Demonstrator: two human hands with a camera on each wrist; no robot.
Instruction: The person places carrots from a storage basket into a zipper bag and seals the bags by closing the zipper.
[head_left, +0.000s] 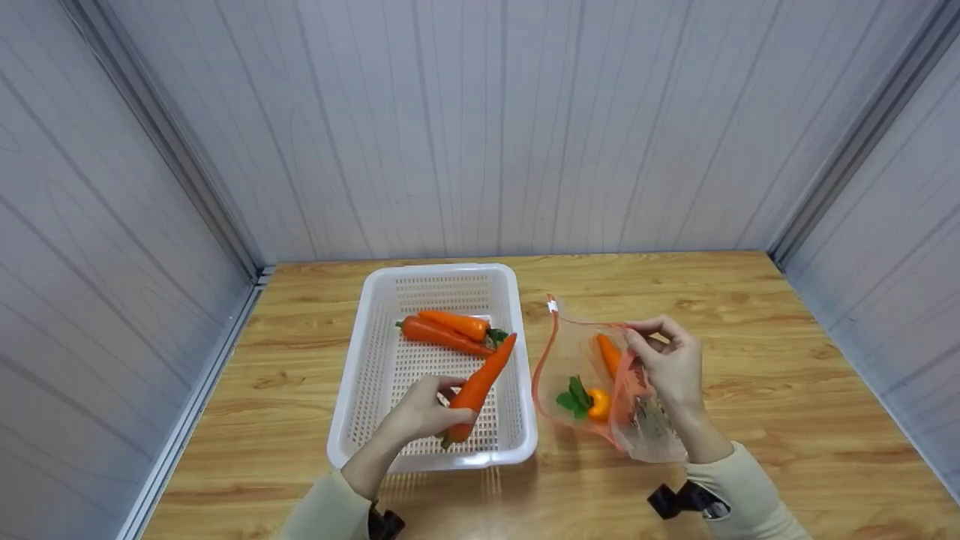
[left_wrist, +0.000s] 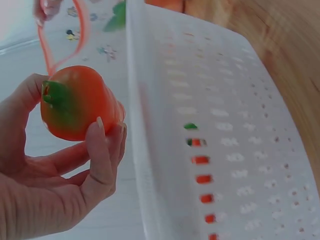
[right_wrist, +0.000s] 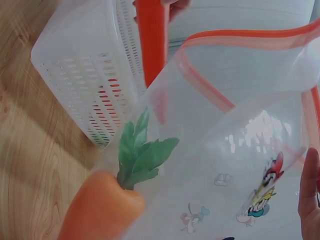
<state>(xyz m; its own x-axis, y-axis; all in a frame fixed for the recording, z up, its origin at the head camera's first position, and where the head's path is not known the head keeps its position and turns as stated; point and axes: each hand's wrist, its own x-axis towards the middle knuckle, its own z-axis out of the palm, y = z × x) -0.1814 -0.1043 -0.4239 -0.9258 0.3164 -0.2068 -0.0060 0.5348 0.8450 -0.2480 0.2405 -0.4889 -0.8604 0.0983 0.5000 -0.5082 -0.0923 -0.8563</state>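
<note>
Left hand grips carrot; right hand pinches bag (apparently open).

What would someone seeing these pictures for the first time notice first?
The bright orange carrot gripped by the left hand over the white basket, where two more carrots lie. Beside it, the right hand holds open a clear zip bag with another carrot inside.

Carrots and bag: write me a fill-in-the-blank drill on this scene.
1. The left hand holds a ____ over the basket.
2. Lying in the basket are ____ more carrots.
3. The right hand holds open a clear ____ with an orange rim.
4. That bag already holds ____ carrots.

Missing words: carrot; two; bag; two
</note>
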